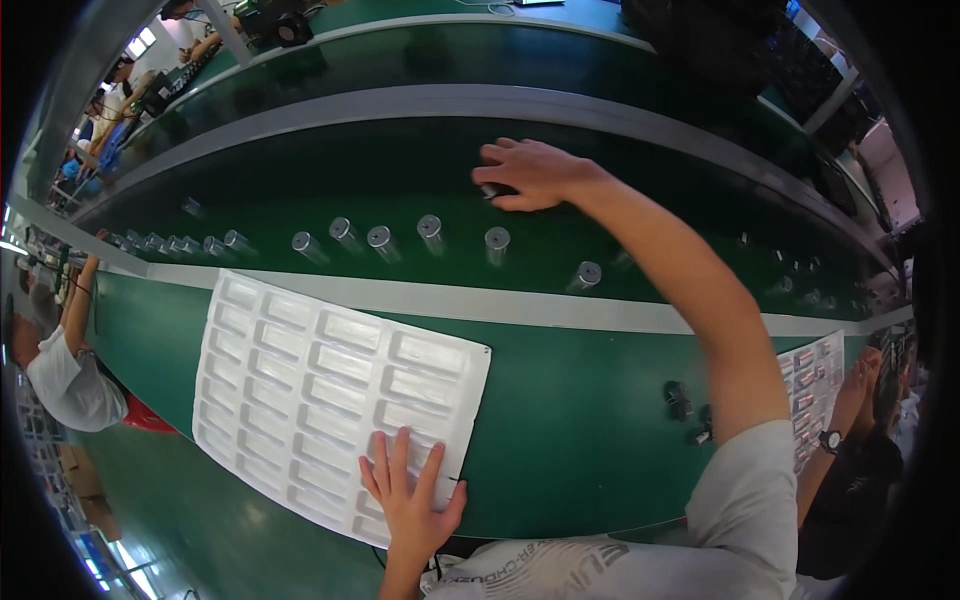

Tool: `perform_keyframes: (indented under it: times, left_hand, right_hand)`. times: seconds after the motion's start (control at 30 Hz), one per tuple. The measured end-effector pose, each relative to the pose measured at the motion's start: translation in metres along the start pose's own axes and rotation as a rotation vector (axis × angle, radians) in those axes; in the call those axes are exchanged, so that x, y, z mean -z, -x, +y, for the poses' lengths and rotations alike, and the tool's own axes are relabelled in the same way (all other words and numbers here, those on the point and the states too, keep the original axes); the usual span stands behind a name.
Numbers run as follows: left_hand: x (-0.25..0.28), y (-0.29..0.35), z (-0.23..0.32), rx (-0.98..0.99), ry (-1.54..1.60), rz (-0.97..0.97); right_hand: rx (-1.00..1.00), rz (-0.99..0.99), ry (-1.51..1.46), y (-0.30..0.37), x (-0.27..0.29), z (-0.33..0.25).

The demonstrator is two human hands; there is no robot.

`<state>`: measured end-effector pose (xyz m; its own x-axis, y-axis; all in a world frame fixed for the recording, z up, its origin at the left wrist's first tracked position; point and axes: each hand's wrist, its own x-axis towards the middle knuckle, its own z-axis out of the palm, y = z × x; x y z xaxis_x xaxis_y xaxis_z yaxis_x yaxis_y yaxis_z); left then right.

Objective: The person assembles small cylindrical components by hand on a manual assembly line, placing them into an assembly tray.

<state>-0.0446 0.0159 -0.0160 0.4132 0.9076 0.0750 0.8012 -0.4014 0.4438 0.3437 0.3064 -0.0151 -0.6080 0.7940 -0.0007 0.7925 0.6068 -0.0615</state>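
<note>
My left hand (412, 500) lies flat, fingers spread, on the near right corner of a white moulded tray (482, 385). The tray has rows of rectangular pockets, and no parts show in them. My right hand (535, 178) reaches across the dark green belt, fingers curled round a small dark, shiny piece, mostly hidden, that looks like one of the silver cylinders. Closest to that hand on the belt is an upright silver cylinder (497, 245). Another cylinder (430, 232) stands left of it, and one more (587, 275) to the right.
Several more cylinders (235, 240) line the belt's left. A pale rail (560, 312) divides belt from green worktop (580, 420). Small black parts (678, 400) lie near my right arm. Co-workers sit either side; the right one's hand (860, 375) is by a filled tray (815, 375).
</note>
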Motion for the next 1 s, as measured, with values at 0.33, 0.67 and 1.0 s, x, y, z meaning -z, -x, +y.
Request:
perform_keyframes:
  times: [0.33, 0.67, 1.0]
  left_hand:
    - [0.007, -0.001, 0.018, -0.093, -0.118, 0.038]
    - [-0.007, 0.004, 0.016, -0.093, -0.122, 0.058]
    - [-0.013, 0.004, 0.02, -0.079, -0.163, 0.033]
  right_hand:
    - [-0.21, -0.038, 0.105, 0.11, -0.014, 0.033]
    - [-0.51, 0.07, 0.045, 0.212, -0.023, 0.052]
    - [-0.733, 0.09, -0.206, 0.24, -0.02, 0.048]
